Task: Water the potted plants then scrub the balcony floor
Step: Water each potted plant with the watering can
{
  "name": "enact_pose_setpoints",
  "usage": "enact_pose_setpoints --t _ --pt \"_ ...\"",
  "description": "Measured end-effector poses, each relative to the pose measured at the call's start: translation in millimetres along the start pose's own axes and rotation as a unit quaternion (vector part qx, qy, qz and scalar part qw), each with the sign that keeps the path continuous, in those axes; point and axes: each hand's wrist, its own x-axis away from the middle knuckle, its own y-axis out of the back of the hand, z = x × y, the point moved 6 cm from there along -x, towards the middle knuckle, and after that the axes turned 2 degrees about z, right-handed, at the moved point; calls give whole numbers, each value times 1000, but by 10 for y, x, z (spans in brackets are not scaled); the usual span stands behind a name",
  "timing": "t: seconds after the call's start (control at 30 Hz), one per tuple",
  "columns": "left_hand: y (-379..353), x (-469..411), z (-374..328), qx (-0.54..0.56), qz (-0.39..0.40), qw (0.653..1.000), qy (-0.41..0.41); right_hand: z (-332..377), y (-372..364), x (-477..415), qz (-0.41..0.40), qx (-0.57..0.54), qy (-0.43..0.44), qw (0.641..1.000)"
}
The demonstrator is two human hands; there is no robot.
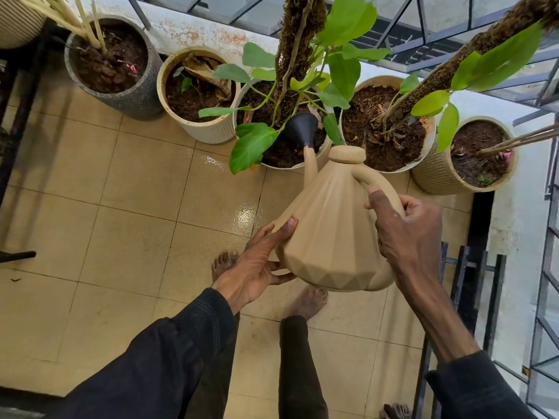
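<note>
Right hand grips watering can handle; left hand spread beneath; leaves crowd its black spout.

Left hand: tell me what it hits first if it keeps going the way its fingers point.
The left hand already touches the watering can; its fingers point into the can's faceted side, so that comes first.

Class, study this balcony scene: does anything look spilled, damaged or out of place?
Wet glossy patches shine on the floor tiles beside the pots, like spilled water. A dry brown leaf lies in the cream ribbed pot.
</note>
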Motion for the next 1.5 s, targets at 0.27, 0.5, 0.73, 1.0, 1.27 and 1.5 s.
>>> enact_pose_setpoints --t 0.27,0.5,0.73,1.0,1.27,1.5 --pt "-4 12 6 4 -1 1000 5 12 -27 -5 9 9 3 1000" --pt "30 15 7 8 -5 1000 6 48 -47 10 12 13 9 1000" --pt "58 20 -1 12 -3 1000 4 89 -77 19 11 28 7 1000" --pt "102 29 7 13 -2 1000 4 121 -119 43 21 19 12 1000" --pt "118 26 9 14 -6 1000 3 108 -146 31 24 15 9 1000" --pt "135 11 24 16 -6 1000 2 100 -147 34 24 21 4 999"
